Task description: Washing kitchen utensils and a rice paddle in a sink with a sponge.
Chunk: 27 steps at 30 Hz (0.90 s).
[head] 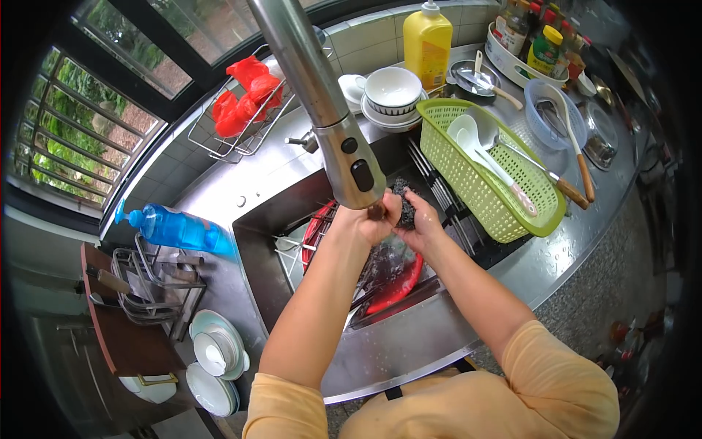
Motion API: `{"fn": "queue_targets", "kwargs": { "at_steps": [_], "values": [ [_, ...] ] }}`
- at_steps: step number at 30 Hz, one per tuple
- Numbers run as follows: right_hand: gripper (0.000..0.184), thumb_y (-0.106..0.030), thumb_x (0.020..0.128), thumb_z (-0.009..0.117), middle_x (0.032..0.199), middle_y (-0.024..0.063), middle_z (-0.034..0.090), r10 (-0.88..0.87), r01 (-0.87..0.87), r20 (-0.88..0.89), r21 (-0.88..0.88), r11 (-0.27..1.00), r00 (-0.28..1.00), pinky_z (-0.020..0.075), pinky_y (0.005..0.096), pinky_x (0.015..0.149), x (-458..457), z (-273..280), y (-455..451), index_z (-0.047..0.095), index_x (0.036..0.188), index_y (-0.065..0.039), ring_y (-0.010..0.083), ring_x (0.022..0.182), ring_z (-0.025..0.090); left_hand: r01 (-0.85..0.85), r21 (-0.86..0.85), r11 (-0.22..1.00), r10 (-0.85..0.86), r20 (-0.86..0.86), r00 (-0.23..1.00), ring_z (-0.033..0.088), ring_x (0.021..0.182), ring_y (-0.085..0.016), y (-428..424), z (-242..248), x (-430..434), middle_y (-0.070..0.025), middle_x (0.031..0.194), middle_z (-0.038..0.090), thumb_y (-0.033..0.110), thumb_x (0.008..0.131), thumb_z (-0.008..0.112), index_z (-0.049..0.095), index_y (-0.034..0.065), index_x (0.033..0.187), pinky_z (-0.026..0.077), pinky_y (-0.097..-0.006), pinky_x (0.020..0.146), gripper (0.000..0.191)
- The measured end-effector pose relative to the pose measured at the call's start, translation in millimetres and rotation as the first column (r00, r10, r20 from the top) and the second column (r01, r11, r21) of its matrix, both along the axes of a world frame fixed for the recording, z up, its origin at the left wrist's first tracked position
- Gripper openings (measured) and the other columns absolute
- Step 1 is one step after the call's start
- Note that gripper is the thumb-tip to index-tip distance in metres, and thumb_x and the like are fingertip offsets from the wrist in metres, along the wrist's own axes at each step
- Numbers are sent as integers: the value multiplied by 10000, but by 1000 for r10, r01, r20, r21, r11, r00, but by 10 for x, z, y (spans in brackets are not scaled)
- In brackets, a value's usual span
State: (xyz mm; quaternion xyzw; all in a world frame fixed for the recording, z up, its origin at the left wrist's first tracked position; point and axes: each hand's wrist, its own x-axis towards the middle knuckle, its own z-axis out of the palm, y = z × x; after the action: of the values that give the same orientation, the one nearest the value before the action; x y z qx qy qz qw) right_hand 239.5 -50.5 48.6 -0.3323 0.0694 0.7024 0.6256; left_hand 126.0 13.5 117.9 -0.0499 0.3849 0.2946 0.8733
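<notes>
Both my hands are over the stainless steel sink, below the pull-out faucet head. My left hand is closed around a thing with a brown end, perhaps a handle; the rest of it is hidden. In my right hand is a dark wire-like scouring pad, pressed close to the left hand's fingers. Beneath them a red basin holds water and several thin dark utensils, partly covered by my left forearm.
A green plastic basket with ladles stands over the sink's right side. Bowls and a yellow bottle are behind. A blue soap bottle, knife rack and stacked dishes lie left.
</notes>
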Motion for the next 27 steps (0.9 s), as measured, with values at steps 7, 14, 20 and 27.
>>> {"fn": "queue_targets", "kwargs": {
  "at_steps": [7, 14, 20, 27],
  "values": [
    [318, -292, 883, 548, 913, 64, 599, 175, -160, 310, -72, 984, 934, 476, 353, 660, -44, 356, -255, 505, 1111, -74, 168, 723, 588, 14, 24, 1000, -9, -222, 975, 523, 504, -140, -59, 170, 245, -94, 617, 460, -108, 739, 530, 418, -67, 700, 468, -226, 409, 125],
    [430, -195, 842, 613, 1034, 134, 592, -229, -162, 949, 267, 950, 217, 396, 330, 904, 90, 85, -499, 467, 1212, -33, 234, 996, 555, 387, 127, 913, -278, -500, 820, 268, 401, -36, -802, 395, -543, 0, 617, 422, 259, 928, 480, 476, 57, 919, 196, -183, 321, 202],
    [391, -205, 827, 600, 1133, 137, 587, -200, -326, 980, 187, 927, -7, 423, 309, 878, 36, 13, -58, 534, 1177, -44, 221, 1024, 569, 541, 179, 822, -362, -569, 739, 294, 420, -44, -1374, 377, -1058, -15, 720, 450, 267, 936, 480, 365, 178, 1313, 224, -188, 327, 404],
    [341, -319, 812, 594, 928, 165, 640, 152, -507, 988, -112, 855, 38, 459, 369, 800, -64, 27, 343, 611, 1045, -70, 325, 893, 608, 583, 300, 756, -326, -600, 731, 321, 416, -45, -1930, 325, -1490, 1, 687, 426, 153, 928, 486, 286, 167, 1385, 262, -214, 323, 499]
  ]
}}
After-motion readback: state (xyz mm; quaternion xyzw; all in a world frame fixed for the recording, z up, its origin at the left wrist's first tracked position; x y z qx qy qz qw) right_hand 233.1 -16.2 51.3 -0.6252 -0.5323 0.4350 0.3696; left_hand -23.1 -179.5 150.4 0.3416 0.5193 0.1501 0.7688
